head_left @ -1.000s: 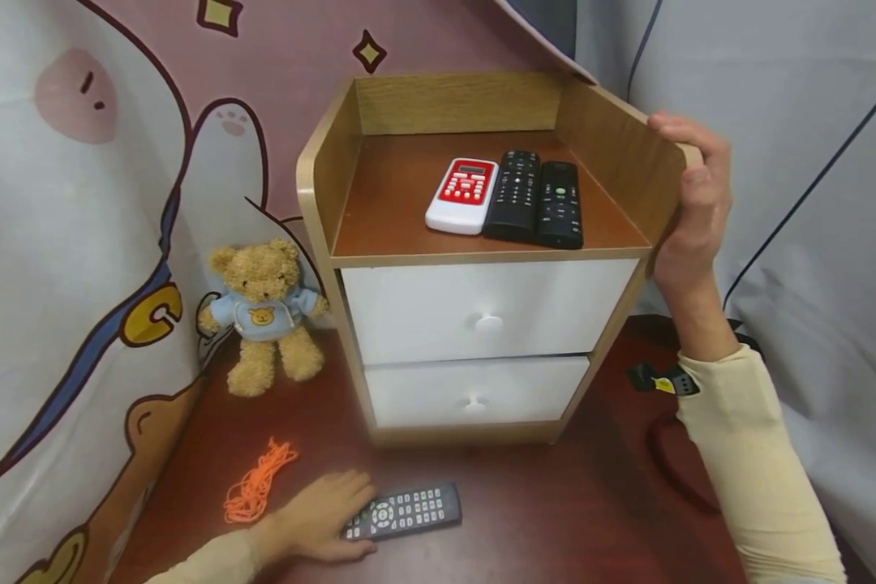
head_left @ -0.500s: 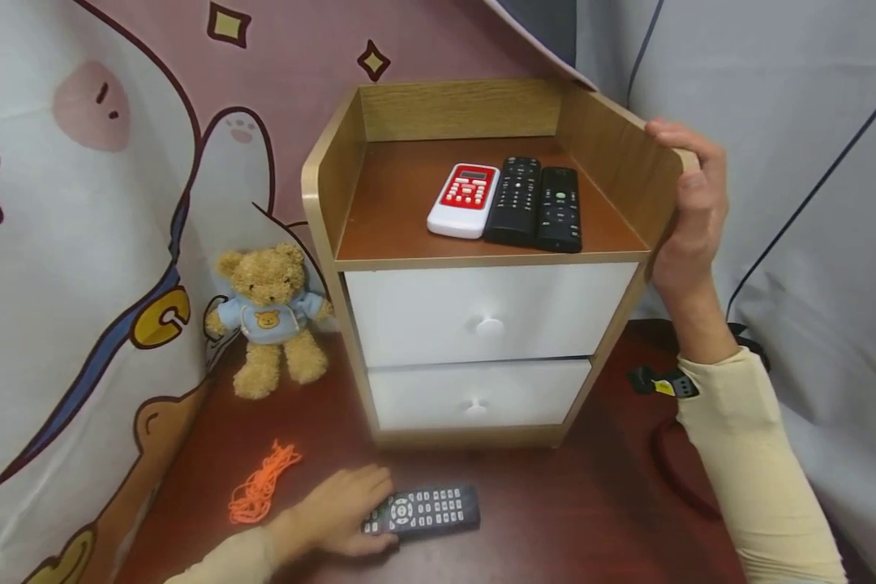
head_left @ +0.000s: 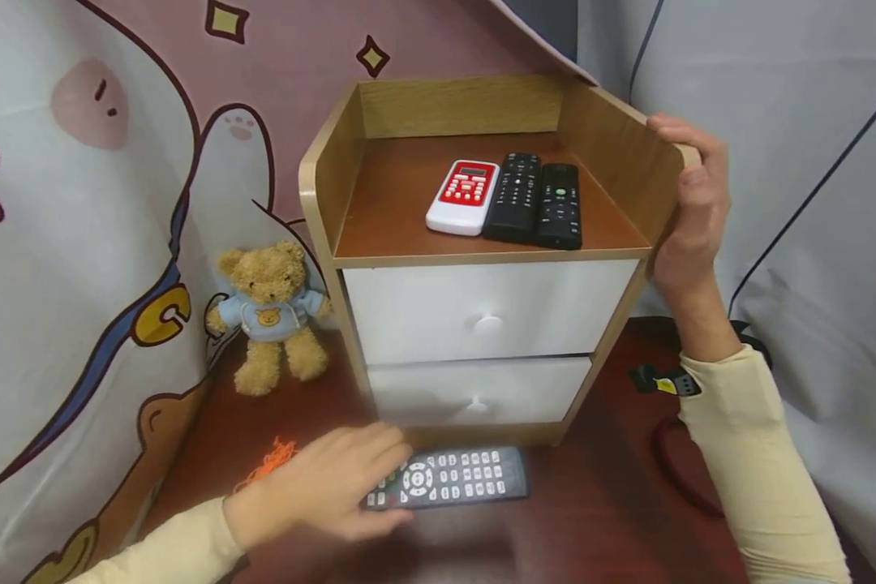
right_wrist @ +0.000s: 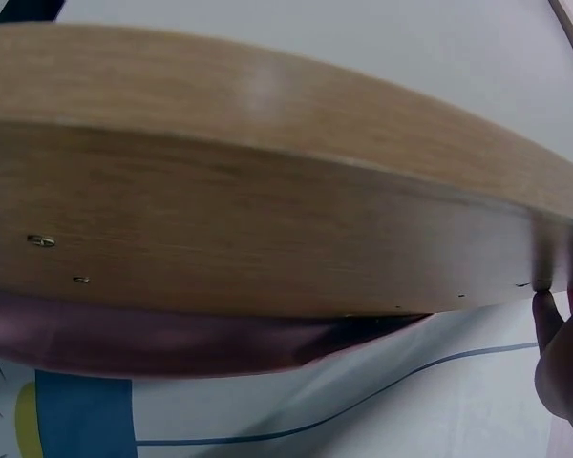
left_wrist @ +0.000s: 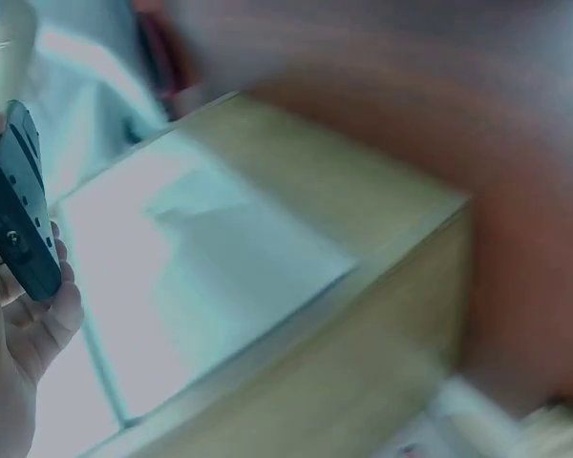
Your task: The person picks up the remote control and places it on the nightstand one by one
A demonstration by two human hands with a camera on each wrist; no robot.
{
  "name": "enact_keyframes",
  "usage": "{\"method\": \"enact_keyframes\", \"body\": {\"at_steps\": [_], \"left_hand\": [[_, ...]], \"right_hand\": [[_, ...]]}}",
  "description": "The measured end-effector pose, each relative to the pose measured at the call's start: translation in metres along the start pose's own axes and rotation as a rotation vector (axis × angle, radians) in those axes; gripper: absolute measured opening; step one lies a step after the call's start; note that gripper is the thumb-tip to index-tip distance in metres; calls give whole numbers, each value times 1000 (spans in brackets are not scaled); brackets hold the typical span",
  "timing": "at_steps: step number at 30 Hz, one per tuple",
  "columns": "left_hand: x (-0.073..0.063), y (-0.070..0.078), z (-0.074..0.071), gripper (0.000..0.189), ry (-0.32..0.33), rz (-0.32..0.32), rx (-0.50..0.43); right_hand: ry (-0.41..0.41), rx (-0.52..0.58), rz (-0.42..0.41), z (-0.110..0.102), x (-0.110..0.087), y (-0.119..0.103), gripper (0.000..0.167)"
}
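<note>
My left hand (head_left: 328,483) holds a dark grey remote control (head_left: 467,477) by its left end, fingers over the top edge and thumb below. The remote's buttons face up, and it hangs over the table in front of the small wooden cabinet (head_left: 453,434). In the left wrist view the same remote (left_wrist: 19,205) shows its back edge between thumb and fingers. My right hand (head_left: 701,203) grips the front corner of the cabinet's right side panel. Part of that hand (right_wrist: 565,358) shows against the panel (right_wrist: 220,219) in the right wrist view.
On the cabinet's top lie a white-and-red remote (head_left: 464,196) and two black remotes (head_left: 514,199) side by side. Two white drawers (head_left: 409,316) sit below. A teddy bear (head_left: 266,312) stands left, and orange string (head_left: 273,458) lies partly behind my left hand.
My left hand has lifted the remote control from the table and moved it up and right, now partly covering the orange string. The right hand has kept its place on the cabinet.
</note>
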State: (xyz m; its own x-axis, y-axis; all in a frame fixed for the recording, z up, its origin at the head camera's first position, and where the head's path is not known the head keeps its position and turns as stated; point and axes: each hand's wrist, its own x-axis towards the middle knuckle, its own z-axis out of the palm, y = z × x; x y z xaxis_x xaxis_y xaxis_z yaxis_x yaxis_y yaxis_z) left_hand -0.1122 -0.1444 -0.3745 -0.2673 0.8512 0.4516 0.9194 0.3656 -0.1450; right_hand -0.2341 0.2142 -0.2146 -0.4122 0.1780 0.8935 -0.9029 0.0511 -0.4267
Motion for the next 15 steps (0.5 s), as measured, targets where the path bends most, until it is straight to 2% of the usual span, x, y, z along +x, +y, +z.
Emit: {"method": "enact_keyframes", "body": {"at_steps": [2, 4, 8, 12, 15], "left_hand": [[14, -2, -18, 48, 41, 36, 21], [27, -4, -36, 47, 95, 45, 34], [48, -7, -71, 44, 205, 23, 57], [69, -7, -102, 46, 256, -39, 93], [86, -8, -123, 48, 274, -126, 139]], "right_hand": [[7, -4, 1, 1, 1, -1, 35], [9, -7, 3, 2, 2, -1, 35], [-9, -13, 5, 4, 1, -1, 35], [1, 6, -4, 2, 2, 0, 36], [15, 11, -5, -1, 2, 1, 36]]}}
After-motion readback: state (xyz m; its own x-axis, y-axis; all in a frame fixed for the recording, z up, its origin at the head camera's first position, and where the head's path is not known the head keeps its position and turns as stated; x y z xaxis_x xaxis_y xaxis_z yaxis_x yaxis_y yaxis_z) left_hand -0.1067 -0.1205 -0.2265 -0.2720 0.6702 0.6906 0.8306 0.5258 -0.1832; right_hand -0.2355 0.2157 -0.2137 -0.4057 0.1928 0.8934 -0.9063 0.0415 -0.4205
